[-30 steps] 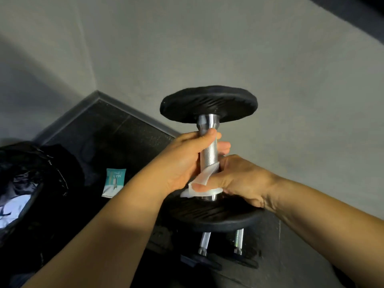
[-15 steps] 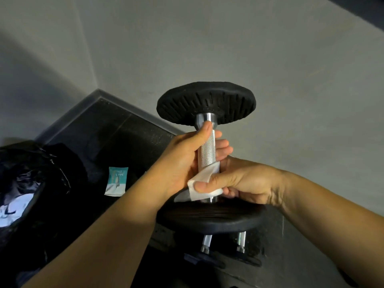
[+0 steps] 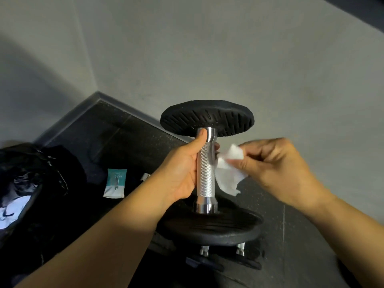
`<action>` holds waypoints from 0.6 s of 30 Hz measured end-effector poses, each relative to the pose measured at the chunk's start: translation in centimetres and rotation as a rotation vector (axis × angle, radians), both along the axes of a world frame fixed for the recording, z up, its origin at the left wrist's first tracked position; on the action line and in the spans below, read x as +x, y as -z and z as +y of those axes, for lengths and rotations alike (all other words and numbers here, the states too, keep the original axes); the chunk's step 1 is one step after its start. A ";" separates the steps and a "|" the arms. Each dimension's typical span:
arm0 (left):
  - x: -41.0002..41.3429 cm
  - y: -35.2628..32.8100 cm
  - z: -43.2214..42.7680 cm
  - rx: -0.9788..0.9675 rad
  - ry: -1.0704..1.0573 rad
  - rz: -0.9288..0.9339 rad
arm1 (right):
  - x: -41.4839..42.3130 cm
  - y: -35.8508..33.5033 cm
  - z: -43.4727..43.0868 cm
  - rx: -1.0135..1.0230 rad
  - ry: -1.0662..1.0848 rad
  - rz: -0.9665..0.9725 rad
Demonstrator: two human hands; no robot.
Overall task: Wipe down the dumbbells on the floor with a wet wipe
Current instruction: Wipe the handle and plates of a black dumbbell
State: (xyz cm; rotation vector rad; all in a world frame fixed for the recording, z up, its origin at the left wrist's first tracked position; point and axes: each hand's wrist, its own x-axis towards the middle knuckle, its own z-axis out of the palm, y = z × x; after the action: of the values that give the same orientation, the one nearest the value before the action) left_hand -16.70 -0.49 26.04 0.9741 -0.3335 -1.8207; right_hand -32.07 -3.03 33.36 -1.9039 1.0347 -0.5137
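Note:
A dumbbell (image 3: 205,173) with a knurled chrome handle and two black plates stands upright in the middle of the view. My left hand (image 3: 180,169) grips the handle from the left, thumb up near the top collar. My right hand (image 3: 276,165) pinches a white wet wipe (image 3: 228,171) just right of the handle; the wipe's edge hangs beside the bar. Under the lower plate, the chrome handles of two more dumbbells (image 3: 240,249) lie on the dark floor, mostly hidden.
A teal and white wipe packet (image 3: 115,182) lies on the dark floor (image 3: 108,129) to the left. A black bag (image 3: 27,183) fills the left edge. Grey walls meet in a corner behind, with a grey skirting (image 3: 124,104) along the floor.
My right hand has left the lower handle and drawn off to the right, taking the wipe off the bar. The left hand keeps its grip; the handle now shows bare.

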 end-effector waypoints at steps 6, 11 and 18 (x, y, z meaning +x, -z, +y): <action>-0.3 0.1 0.0 0.018 0.001 0.104 | 1.2 0.5 -1.4 -0.027 0.035 -0.217; -0.6 0.7 -0.1 0.046 -0.018 0.113 | 0.6 4.9 -1.2 -0.828 -0.126 0.283; -0.3 1.2 -0.3 0.060 -0.022 0.131 | 0.5 4.2 0.1 -0.688 -0.317 0.384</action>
State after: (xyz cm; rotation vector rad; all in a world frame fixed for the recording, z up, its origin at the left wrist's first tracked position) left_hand -17.03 -0.77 24.82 0.8902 -0.1877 -1.8732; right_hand -31.54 -2.96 29.19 -2.8050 0.8132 -0.3454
